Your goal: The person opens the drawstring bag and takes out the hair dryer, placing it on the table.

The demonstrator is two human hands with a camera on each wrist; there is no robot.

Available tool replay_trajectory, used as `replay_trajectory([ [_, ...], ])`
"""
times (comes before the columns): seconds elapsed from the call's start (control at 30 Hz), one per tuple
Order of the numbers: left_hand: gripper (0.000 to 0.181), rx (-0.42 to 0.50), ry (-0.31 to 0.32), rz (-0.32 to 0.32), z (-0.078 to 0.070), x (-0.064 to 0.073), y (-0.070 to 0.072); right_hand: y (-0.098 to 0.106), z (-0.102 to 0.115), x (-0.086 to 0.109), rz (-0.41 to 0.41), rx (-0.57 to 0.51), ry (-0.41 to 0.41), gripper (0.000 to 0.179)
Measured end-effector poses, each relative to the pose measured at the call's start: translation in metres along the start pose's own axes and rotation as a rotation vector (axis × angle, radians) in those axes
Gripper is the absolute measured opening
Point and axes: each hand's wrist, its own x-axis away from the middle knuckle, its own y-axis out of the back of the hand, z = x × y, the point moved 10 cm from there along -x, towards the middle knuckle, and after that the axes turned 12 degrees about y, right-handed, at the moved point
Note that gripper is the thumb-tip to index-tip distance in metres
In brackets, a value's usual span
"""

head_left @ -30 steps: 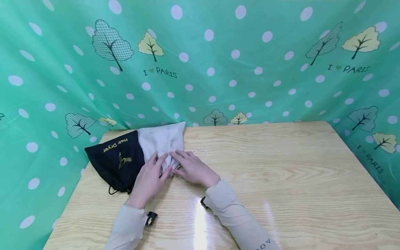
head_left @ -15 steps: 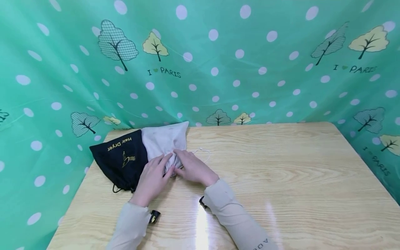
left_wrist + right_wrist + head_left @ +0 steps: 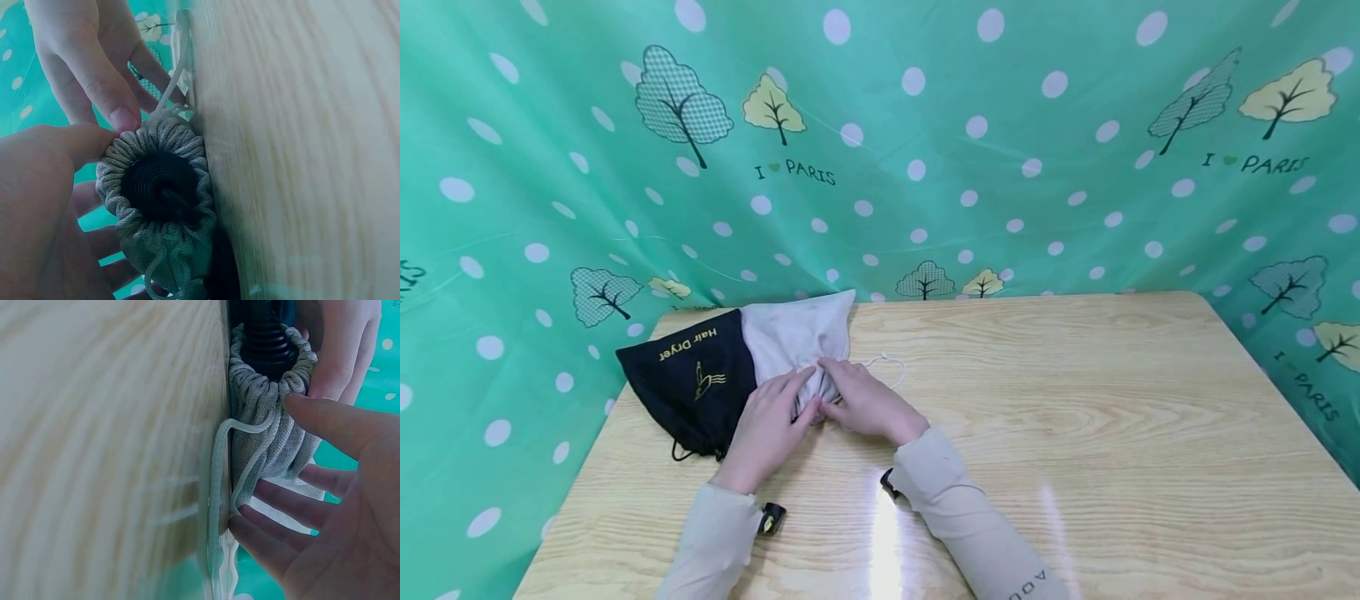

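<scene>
A light grey drawstring bag (image 3: 793, 333) lies at the table's back left, its gathered mouth towards me. My left hand (image 3: 763, 429) holds the mouth from the left, thumb at the rim and fingers over the cloth. On the other side my right hand (image 3: 867, 404) holds it likewise, its thumb tip near the left thumb. Inside the puckered opening sits a black, round, ridged piece (image 3: 156, 181) with a stem; the rest of it is hidden in the cloth. A pale drawstring (image 3: 219, 481) hangs from the bag beside my right fingers.
A black drawstring bag (image 3: 722, 417) with "Hair Dryer" in gold letters lies against the grey bag's left side. The wooden table (image 3: 1075, 400) stretches away to the right. A green dotted curtain (image 3: 970, 192) hangs behind and at both sides.
The head view has shifted slightly, moving the scene a little right in it. Both hands stay at the grey bag's mouth, with the right fingers and cloth shifting only slightly.
</scene>
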Motion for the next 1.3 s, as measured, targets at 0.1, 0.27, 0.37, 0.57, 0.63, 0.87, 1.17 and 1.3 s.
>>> replay_trajectory([
  [0.1, 0.051, -0.001, -0.010, -0.008, -0.002, 0.000, 0.000, 0.000, -0.001, 0.001, -0.001, -0.003, 0.003, 0.067],
  [0.27, 0.051, -0.009, -0.028, -0.031, -0.004, 0.000, -0.001, 0.001, -0.001, 0.002, -0.002, 0.001, 0.013, 0.068],
  [0.37, 0.050, -0.010, -0.041, -0.041, -0.006, 0.001, 0.001, 0.002, 0.000, 0.002, -0.003, -0.005, 0.017, 0.068],
  [0.57, 0.051, -0.024, -0.057, -0.045, -0.009, 0.003, -0.001, 0.003, -0.002, 0.004, -0.002, -0.026, 0.008, 0.070],
  [0.63, 0.051, -0.031, -0.058, -0.044, -0.010, 0.004, -0.002, 0.003, -0.003, 0.004, -0.001, -0.031, 0.005, 0.070],
  [0.87, 0.051, -0.039, -0.053, -0.036, -0.012, 0.004, -0.002, 0.004, -0.003, 0.005, -0.008, -0.035, 0.003, 0.071],
  [1.17, 0.050, -0.026, -0.051, -0.026, -0.017, 0.005, -0.004, 0.009, -0.005, 0.011, -0.010, -0.032, -0.001, 0.071],
  [1.3, 0.049, -0.026, -0.060, -0.025, -0.020, 0.004, -0.005, 0.011, -0.006, 0.014, -0.009, -0.041, -0.001, 0.070],
])
